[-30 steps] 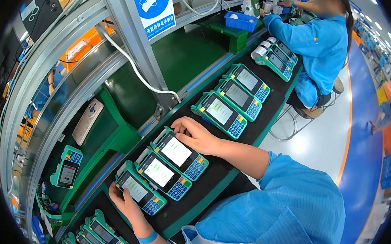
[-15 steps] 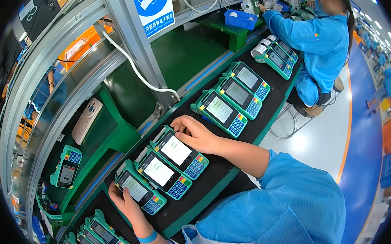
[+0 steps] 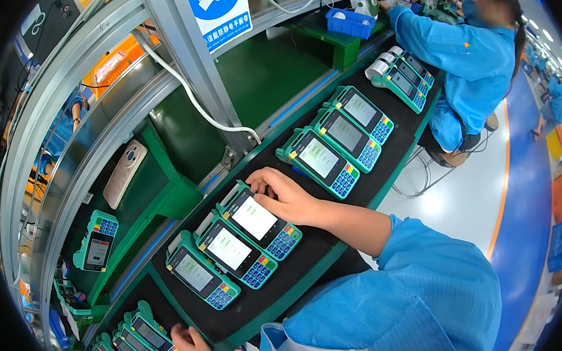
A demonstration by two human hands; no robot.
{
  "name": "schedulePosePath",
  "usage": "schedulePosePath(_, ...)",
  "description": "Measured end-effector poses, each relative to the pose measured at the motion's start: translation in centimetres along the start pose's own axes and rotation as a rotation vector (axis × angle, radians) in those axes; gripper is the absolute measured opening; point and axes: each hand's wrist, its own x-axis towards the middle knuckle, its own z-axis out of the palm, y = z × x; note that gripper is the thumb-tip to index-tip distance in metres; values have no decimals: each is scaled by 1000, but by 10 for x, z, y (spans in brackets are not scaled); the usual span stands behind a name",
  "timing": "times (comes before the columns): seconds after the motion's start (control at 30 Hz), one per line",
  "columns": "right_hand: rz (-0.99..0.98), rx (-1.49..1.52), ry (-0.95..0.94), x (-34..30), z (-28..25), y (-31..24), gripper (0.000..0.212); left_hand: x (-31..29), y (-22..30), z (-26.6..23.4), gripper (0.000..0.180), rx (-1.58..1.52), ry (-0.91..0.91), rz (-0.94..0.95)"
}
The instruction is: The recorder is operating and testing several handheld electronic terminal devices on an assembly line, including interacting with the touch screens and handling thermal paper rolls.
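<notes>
Three green card payment terminals lie in a slanting row on the black belt. My right hand [image 3: 285,198] rests at the upper corner of the farthest lit terminal [image 3: 254,217], fingers loosely curled, thumb along its edge, with nothing visible between them. Beside that one lies the middle terminal [image 3: 228,247], its screen also bright. The nearest terminal [image 3: 194,273] has a greyer screen and no hand on it. At the lower edge my left hand [image 3: 193,347], fingers apart and partly cut off, is close to a stacked group of terminals [image 3: 150,333].
Three more terminals [image 3: 321,157] lie farther along the belt, and another group [image 3: 404,81] with paper rolls beyond. A green shelf [image 3: 177,192] bears a phone [image 3: 125,174] and a single terminal [image 3: 98,245]. A co-worker in blue [image 3: 455,57] sits at the far right.
My left hand has left the nearest terminal and moved down toward the stacked group. That terminal's screen now looks greyer. My right hand has stayed in place.
</notes>
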Motion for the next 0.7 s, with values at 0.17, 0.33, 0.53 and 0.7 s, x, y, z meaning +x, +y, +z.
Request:
schedulePosePath(0.17, -62, 51, 62, -4, -4, -9, 24, -30, -60, 9, 69, 362, -54, 416)
schedulePosePath(0.33, -130, 99, 117, -4, -2, -11, 19, -42, -81, 5, 92, 256, -119, 442)
schedulePosePath(0.53, -256, 23, 217, -9, -9, -25, 20, -30, -81, 0, 88, 295, -225, 510)
schedulePosePath(0.7, -406, -1, 319, -18, -26, -38, 23, -24, -70, -6, 83, 322, -267, 526)
